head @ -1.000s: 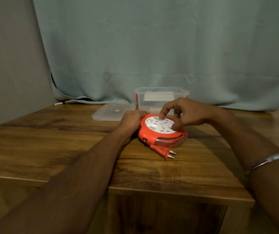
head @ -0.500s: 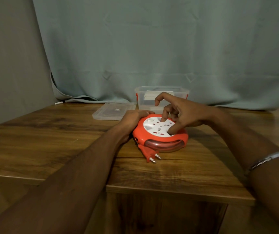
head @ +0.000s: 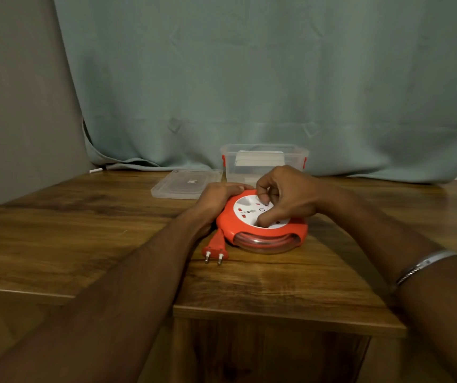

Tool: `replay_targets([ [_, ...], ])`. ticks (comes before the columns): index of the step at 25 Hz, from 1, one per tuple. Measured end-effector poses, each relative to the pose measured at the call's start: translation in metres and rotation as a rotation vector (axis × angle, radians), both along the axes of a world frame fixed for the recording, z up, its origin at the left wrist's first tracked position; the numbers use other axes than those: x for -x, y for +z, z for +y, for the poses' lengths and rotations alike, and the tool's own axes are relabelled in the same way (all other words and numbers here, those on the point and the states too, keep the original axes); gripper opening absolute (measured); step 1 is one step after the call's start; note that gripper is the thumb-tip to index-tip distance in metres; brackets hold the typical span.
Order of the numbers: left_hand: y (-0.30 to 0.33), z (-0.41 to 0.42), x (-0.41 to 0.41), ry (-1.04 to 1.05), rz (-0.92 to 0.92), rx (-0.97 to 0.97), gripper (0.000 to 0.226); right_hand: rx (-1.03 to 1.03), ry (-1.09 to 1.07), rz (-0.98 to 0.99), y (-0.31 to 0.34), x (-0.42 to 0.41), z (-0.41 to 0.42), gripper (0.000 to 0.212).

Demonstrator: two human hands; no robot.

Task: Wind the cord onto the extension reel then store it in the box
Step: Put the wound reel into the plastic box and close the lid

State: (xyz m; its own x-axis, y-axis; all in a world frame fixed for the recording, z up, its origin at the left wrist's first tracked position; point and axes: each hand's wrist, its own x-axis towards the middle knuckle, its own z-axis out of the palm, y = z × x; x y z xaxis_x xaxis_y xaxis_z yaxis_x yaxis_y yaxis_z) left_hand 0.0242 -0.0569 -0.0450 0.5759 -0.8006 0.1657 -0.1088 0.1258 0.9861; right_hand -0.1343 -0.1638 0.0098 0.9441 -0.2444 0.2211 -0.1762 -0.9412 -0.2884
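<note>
plug (head: 215, 247) swung further left, reel (head: 260, 230) turned

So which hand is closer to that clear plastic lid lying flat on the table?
Left. The left hand grips the orange reel's far-left edge, just in front of the clear plastic lid. The right hand sits over the reel's white face, farther right.
</note>
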Motion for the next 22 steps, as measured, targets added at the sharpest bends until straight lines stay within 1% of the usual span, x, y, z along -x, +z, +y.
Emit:
replay_targets([
  [3, -0.002, -0.002, -0.001, 0.039, -0.133, -0.060, 0.022, -0.070, 0.010, 0.064, 0.003, 0.003, -0.002, 0.026],
  [5, -0.004, 0.000, 0.000, 0.058, -0.225, -0.095, 0.018, -0.196, 0.036, 0.109, 0.006, 0.007, -0.004, 0.026],
  [8, -0.006, 0.005, 0.005, 0.045, -0.336, -0.096, 0.011, -0.400, 0.031, 0.113, 0.008, 0.012, -0.007, 0.030],
  [12, -0.006, 0.011, 0.013, 0.005, -0.444, -0.131, 0.014, -0.482, -0.010, 0.180, 0.012, 0.017, -0.009, 0.034],
  [13, -0.006, 0.013, 0.016, -0.016, -0.460, -0.137, 0.014, -0.500, -0.010, 0.172, 0.013, 0.018, -0.011, 0.034],
  [14, -0.005, 0.013, 0.018, -0.041, -0.479, -0.141, 0.015, -0.513, -0.019, 0.118, 0.013, 0.019, -0.015, 0.034],
  [16, -0.006, 0.014, 0.019, -0.099, -0.494, -0.144, 0.017, -0.491, -0.093, -0.107, 0.007, 0.015, -0.030, 0.031],
  [17, -0.006, 0.014, 0.020, -0.123, -0.491, -0.144, 0.017, -0.433, -0.169, -0.232, 0.003, 0.011, -0.040, 0.027],
  [19, -0.005, 0.015, 0.019, -0.136, -0.466, -0.155, 0.016, -0.227, -0.369, -0.405, -0.003, 0.001, -0.063, 0.022],
  [21, -0.005, 0.014, 0.017, -0.153, -0.443, -0.155, 0.017, -0.077, -0.568, -0.461, -0.006, -0.009, -0.089, 0.037],
  [22, -0.005, 0.014, 0.017, -0.174, -0.441, -0.152, 0.017, -0.064, -0.644, -0.467, -0.006, -0.015, -0.106, 0.048],
])
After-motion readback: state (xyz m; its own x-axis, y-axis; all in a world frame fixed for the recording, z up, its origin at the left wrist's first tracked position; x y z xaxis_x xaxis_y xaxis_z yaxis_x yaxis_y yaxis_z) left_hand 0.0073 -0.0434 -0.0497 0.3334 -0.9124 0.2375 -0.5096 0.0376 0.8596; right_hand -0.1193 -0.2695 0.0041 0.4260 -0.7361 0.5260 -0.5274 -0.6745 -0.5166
